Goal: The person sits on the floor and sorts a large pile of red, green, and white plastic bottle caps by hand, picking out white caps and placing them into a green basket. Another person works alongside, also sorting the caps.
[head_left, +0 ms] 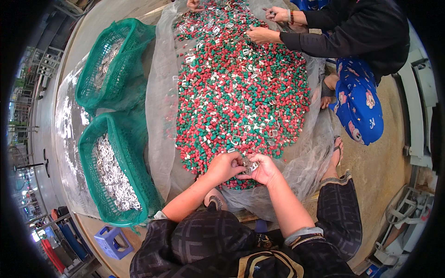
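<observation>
Both hands meet over the near edge of a wide heap of small red, green and white stone-like pieces [241, 106]. Between them is a small silvery metal piece [249, 166] like a buckle frame, partly hidden by fingers. My left hand [225, 167] has its fingers closed around metal pieces, their number unclear. Close beside it, my right hand [263, 169] pinches similar metal with thumb and fingers. More loose metal frames [272, 133] are scattered over the heap, which lies on a pale translucent mesh sheet [160, 99].
At left stand two green net-lined baskets; the near basket [85, 180] and the far basket [85, 76] contain metal pieces. A co-worker's hands [264, 35] work at the far right, another hand [194, 5] at the far edge. A blue-purple stool [113, 242] stands lower left.
</observation>
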{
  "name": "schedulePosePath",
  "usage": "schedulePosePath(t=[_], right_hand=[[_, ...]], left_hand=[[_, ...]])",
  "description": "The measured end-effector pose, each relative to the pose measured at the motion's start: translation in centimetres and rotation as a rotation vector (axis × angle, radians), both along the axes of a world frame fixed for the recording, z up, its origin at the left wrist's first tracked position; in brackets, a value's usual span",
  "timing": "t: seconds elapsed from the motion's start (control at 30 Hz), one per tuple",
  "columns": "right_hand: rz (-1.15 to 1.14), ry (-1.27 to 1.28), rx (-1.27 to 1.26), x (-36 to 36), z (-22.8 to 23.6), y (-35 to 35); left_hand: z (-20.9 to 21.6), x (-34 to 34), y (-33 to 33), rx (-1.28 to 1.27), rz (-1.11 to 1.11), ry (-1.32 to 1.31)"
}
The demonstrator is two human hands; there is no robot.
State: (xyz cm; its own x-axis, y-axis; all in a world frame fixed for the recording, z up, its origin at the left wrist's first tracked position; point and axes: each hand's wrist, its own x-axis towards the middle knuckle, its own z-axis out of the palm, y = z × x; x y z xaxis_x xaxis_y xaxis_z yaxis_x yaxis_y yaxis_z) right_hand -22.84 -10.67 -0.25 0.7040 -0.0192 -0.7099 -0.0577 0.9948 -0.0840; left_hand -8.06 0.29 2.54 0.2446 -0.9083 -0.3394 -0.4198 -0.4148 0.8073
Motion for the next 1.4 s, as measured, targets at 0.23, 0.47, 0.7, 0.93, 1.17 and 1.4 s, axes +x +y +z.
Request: schedulePosePath(t=[0.23,0.47,0.7,0.93,1.17,1.4], right_hand=[[0.163,-0.003,-0.031,-0.2,-0.8,0.3],[0.212,-0.080,-0.095,-0.9,-0.9,-0.1],[0.024,-0.205,-0.105,-1.7,-0.7,-2.0],[-0.215,-0.213,-0.039,-1.3,0.1,-1.9],[-0.290,-0.276,0.059,-0.7,-0.2,-1.1],[-0.122,-0.222,-0.021,-0.8,-0.2,-1.8]], left_hand=[[-1.0,-0.3,1.1,0.081,0.070,0.094],[-1.5,0.2,1.6,-0.008,0.090,0.083],[-2.5,2.7,0.4,0.015,0.044,-0.378],[-0.4,3.4,-1.0,-0.052,0.240,-0.240],[1.4,0.9,-1.7,-0.240,0.056,0.269],[-3.1,4.6,-2.6,0.057,0.072,-0.515]])
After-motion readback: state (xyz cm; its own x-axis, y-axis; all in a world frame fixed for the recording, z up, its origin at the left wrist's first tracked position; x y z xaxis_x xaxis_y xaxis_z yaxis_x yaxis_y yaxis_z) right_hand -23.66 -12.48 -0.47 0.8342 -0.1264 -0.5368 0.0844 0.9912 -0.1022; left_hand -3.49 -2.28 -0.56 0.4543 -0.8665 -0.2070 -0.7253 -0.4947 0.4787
